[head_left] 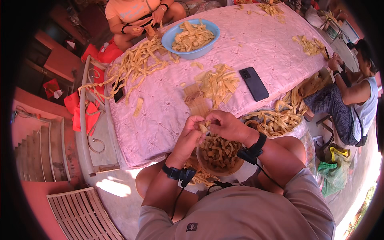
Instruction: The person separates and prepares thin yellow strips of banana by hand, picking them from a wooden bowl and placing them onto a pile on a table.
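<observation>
Yellow strip (203,128) pinched by both hands' fingers, left hand (189,138), right hand (227,126), above bowl (202,162)

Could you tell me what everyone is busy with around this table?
The person's left hand and right hand together pinch a small pale strip piece above a bowl of cut pieces in their lap. On the pink-covered table lie heaps of tan strips, a blue bowl of pieces and a dark phone. Two other people sit handling strips too.

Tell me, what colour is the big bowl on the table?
The bowl is light blue, seen in the head view.
</observation>
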{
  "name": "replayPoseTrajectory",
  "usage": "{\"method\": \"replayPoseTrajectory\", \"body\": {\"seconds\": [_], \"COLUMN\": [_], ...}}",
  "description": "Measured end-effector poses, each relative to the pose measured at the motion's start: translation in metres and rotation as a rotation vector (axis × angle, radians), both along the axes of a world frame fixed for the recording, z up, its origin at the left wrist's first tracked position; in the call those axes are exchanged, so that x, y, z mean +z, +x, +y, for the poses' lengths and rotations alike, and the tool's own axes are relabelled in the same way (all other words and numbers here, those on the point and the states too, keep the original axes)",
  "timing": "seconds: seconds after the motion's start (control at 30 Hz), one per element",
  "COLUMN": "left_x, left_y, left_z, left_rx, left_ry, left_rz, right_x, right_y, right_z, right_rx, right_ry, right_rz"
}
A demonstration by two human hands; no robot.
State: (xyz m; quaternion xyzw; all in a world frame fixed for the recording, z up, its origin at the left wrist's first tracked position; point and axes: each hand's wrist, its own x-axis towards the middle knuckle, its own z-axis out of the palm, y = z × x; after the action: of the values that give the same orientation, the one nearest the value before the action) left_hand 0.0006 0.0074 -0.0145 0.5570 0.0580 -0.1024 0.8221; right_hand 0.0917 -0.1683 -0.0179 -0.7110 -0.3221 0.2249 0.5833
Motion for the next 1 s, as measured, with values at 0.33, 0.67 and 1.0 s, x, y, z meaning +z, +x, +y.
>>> {"method": "replayPoseTrajectory", "body": {"seconds": [0.33,0.67,1.0], "left_x": [0.008,0.002,-0.022], "left_y": [0.0,-0.009,0.0], "left_z": [-0.007,-0.01,-0.008], "left_rx": [-0.008,-0.107,0.017], "left_ry": [0.265,0.252,0.524], "left_rz": [-0.008,0.092,-0.198], "right_x": [0.003,0.01,0.0], "right_y": [0.003,0.005,-0.006], "right_z": [-0.006,-0.009,0.006], "right_rx": [-0.152,-0.036,-0.095], "right_ry": [-0.02,0.02,0.125], "right_rz": [-0.42,0.222,-0.04]}}
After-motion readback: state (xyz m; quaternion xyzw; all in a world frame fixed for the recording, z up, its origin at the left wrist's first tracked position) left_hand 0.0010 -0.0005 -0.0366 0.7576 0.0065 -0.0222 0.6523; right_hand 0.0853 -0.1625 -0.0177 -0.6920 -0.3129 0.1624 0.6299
